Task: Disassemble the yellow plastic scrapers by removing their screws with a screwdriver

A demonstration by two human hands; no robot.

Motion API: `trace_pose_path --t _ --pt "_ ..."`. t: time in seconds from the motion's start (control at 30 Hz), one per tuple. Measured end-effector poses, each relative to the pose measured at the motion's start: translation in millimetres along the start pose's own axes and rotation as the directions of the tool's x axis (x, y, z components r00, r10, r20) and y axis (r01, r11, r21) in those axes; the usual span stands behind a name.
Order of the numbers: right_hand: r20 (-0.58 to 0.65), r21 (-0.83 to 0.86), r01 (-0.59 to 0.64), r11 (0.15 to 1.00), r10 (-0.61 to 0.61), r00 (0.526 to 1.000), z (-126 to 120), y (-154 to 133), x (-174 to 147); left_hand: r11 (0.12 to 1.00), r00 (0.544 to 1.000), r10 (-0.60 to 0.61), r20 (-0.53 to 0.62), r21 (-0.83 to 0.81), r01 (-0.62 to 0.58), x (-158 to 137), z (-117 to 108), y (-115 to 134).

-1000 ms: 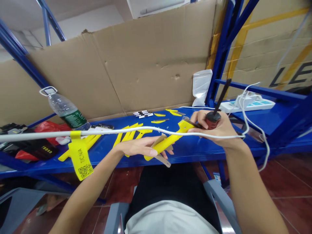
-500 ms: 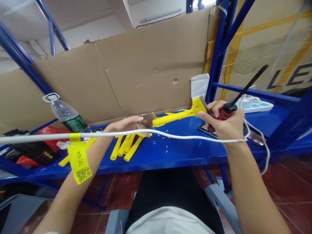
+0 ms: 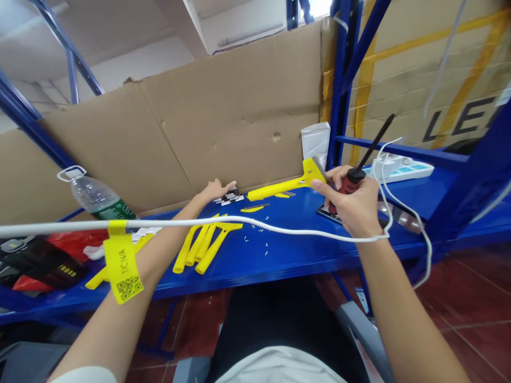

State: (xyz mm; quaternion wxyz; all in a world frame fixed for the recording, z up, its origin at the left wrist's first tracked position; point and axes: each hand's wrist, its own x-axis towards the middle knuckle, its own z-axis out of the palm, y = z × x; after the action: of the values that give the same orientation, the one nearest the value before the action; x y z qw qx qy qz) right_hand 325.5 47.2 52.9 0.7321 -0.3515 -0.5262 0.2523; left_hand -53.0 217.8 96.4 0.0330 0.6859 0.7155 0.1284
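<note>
Scraper (image 3: 279,188) hangs above the blue surface (image 3: 297,255), its head grasped along with a screwdriver (image 3: 356,174) in the right hand (image 3: 357,205); the left hand (image 3: 215,190) is at black-and-white strips (image 3: 230,198) by the back edge, its grip too hidden to tell; yellow handles (image 3: 207,256) lie near the front edge

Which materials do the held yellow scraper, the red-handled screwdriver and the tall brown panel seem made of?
Yellow scraper with round handle: body probably smooth plastic, from its even colour and soft sheen.
Red-handled screwdriver: dark shaft likely dull metal, being thin and straight; grip perhaps plastic or rubber, partly covered.
Tall brown panel: matte cardboard, by its creases and dents.
</note>
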Motion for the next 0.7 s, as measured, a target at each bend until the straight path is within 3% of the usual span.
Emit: trace_pose_path --t 0.13,0.27,0.33,0.37,0.43,0.5,0.57,0.6,0.7 --pt "0.060 0.018 -0.060 0.998 0.059 0.997 6.1 -1.7 -1.9 0.981 0.993 -0.058 0.099 0.188 0.039 1.7 11.5 4.7" --pt "0.138 0.017 -0.110 0.994 0.107 0.985 10.6 -1.8 -2.1 0.954 0.998 0.032 -0.048 0.299 -0.016 -16.1 -0.2 14.5" --pt "0.170 0.016 -0.142 0.990 0.137 0.976 12.9 -0.7 -2.3 0.979 0.982 0.163 -0.090 0.142 -0.150 -38.7 -7.7 26.8" --pt "0.187 0.022 -0.164 0.986 0.157 0.970 14.2 0.1 -2.6 0.969 0.966 0.241 -0.098 -0.031 -0.245 -54.3 -9.8 35.0" --pt "0.218 0.036 -0.204 0.978 0.192 0.957 17.5 1.8 -3.8 0.787 0.903 0.420 -0.086 -0.461 -0.410 -92.1 -8.7 54.5" --pt "0.236 0.038 -0.219 0.975 0.204 0.950 21.4 3.5 -5.5 0.564 0.844 0.536 -0.005 -0.742 -0.363 -132.5 0.1 74.7" --pt "0.259 0.024 -0.221 0.975 0.207 0.943 24.9 5.0 -6.7 0.429 0.816 0.577 0.041 -0.865 -0.260 -166.4 14.3 91.1" --pt "0.269 0.011 -0.219 0.976 0.208 0.940 26.2 5.6 -7.0 0.379 0.817 0.574 0.050 -0.901 -0.211 -178.9 22.0 96.7" --pt "0.275 -0.091 -0.199 0.976 0.217 0.937 26.2 6.7 -6.1 0.257 0.888 0.459 -0.026 -0.953 -0.160 -200.2 41.4 101.5"
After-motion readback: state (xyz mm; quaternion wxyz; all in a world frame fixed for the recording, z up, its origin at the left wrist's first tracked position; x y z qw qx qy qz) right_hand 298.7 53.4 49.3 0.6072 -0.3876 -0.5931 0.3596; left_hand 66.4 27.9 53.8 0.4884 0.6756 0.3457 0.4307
